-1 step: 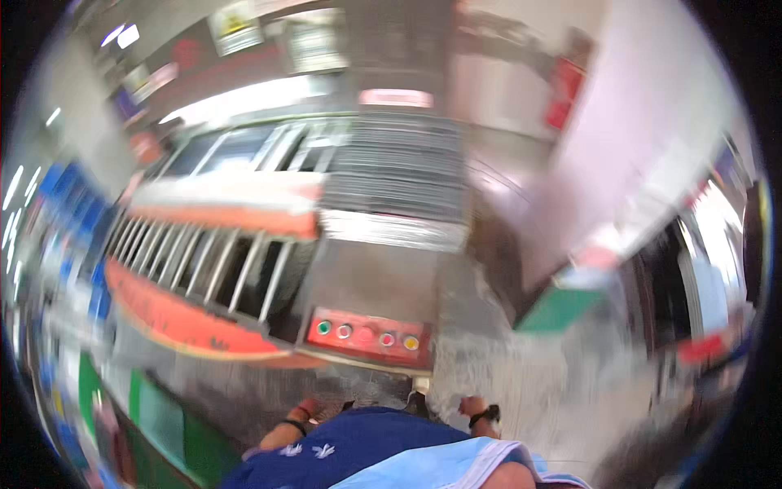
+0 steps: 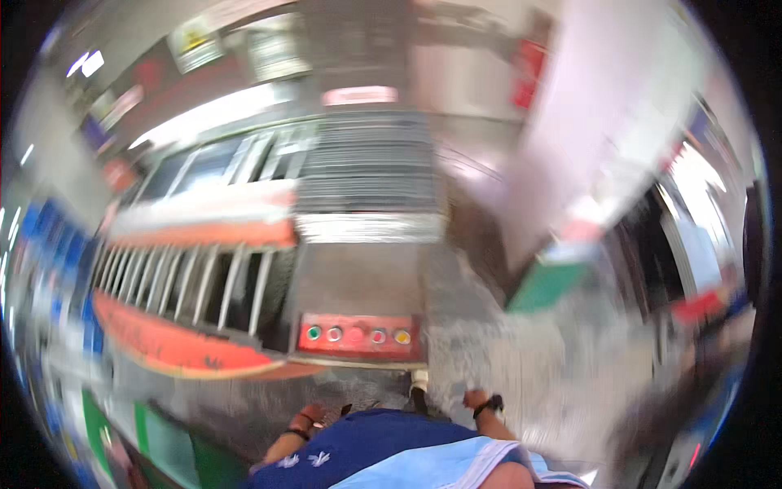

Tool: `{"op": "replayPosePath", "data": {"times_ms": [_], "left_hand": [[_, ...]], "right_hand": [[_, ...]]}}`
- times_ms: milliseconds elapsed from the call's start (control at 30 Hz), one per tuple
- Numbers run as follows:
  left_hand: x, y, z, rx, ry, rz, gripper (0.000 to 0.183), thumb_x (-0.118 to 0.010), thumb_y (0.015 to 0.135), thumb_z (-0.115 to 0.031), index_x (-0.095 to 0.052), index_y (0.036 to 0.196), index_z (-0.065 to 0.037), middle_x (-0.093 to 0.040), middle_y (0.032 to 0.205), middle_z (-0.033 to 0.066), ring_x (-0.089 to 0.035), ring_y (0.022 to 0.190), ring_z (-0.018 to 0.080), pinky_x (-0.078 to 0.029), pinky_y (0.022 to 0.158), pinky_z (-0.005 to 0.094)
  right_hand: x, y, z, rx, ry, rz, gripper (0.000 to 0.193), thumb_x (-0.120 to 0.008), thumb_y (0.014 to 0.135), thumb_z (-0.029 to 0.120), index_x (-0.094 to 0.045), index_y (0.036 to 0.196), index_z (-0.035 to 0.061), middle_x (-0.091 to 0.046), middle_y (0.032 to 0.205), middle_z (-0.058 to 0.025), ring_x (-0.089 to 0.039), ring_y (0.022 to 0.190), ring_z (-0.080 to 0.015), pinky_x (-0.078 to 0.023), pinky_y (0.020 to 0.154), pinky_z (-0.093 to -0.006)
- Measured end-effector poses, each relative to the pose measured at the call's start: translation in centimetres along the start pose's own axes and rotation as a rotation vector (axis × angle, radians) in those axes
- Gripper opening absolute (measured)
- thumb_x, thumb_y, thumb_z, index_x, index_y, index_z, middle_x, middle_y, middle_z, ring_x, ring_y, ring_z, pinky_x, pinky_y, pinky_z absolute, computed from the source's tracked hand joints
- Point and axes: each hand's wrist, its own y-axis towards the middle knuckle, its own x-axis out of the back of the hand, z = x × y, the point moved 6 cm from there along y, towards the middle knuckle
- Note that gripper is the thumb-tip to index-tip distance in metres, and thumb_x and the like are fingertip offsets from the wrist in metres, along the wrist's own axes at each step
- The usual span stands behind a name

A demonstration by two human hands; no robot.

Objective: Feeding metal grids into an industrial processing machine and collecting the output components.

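My left hand (image 2: 309, 414) hangs low beside my dark blue shirt (image 2: 375, 440), with dark bands round its wrist. On the other side my right hand (image 2: 475, 398) hangs over the floor, a black watch or band (image 2: 490, 404) on its wrist. Both hands are small and smeared by motion, so their fingers cannot be made out. Neither hand touches the machine. Ahead stands its red control panel (image 2: 358, 335), with a row of several coloured buttons. Nothing held shows in either hand.
Left of the panel, an orange-edged frame with pale bars (image 2: 191, 285) curves outward. Behind the panel rises a dark ribbed cover (image 2: 366, 163). A pale wall (image 2: 570, 147) and a green panel (image 2: 550, 287) stand to the right. Blue crates or shelving (image 2: 61, 236) blur at far left.
The view has swung, so the machine and its panel sit farther left in the picture. My right forearm shows more, and both hands still hang low.
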Motion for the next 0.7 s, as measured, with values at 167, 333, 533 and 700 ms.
{"op": "replayPosePath", "data": {"times_ms": [167,333,533,700], "left_hand": [[0.9,0.5,0.4,0.042,-0.318,0.043,0.030,-0.055,0.079,-0.029,-0.060,0.103,-0.012,-0.061,0.094,0.0120,-0.056,0.088,0.0265,-0.045,0.072,0.0403],[-1.0,-1.8,2.2,-0.016,-0.223,0.168,0.027,-0.051,0.082,-0.028,-0.059,0.100,-0.010,-0.060,0.089,0.0124,-0.055,0.081,0.0256,-0.044,0.066,0.0402],[-1.8,-2.2,3.1,-0.148,-0.077,0.240,0.026,-0.047,0.086,-0.028,-0.059,0.097,-0.007,-0.060,0.083,0.0128,-0.055,0.072,0.0244,-0.044,0.059,0.0400],[-2.1,-2.2,-0.7,-0.793,0.323,-0.073,0.026,-0.044,0.089,-0.027,-0.058,0.094,-0.005,-0.059,0.078,0.0132,-0.054,0.065,0.0235,-0.043,0.053,0.0398]], "right_hand": [[-8.2,-8.8,-4.9,-0.223,-0.091,0.017,0.023,-0.057,0.076,0.030,-0.063,0.085,0.0110,-0.064,0.079,-0.0086,-0.062,0.071,-0.0258,-0.049,0.060,-0.0406],[-13.0,-13.9,-0.1,-0.235,0.081,-0.026,0.025,-0.054,0.079,0.030,-0.059,0.090,0.0088,-0.061,0.079,-0.0103,-0.060,0.071,-0.0289,-0.049,0.062,-0.0406],[-15.2,-17.6,0.3,-0.356,0.147,-0.019,0.028,-0.056,0.078,0.032,-0.061,0.092,0.0086,-0.061,0.084,-0.0143,-0.061,0.081,-0.0305,-0.049,0.067,-0.0406],[-13.3,-19.8,1.7,-0.031,-0.482,-0.252,0.032,-0.058,0.075,0.037,-0.064,0.079,0.0062,-0.061,0.066,-0.0129,-0.060,0.061,-0.0279,-0.048,0.057,-0.0393]]}}
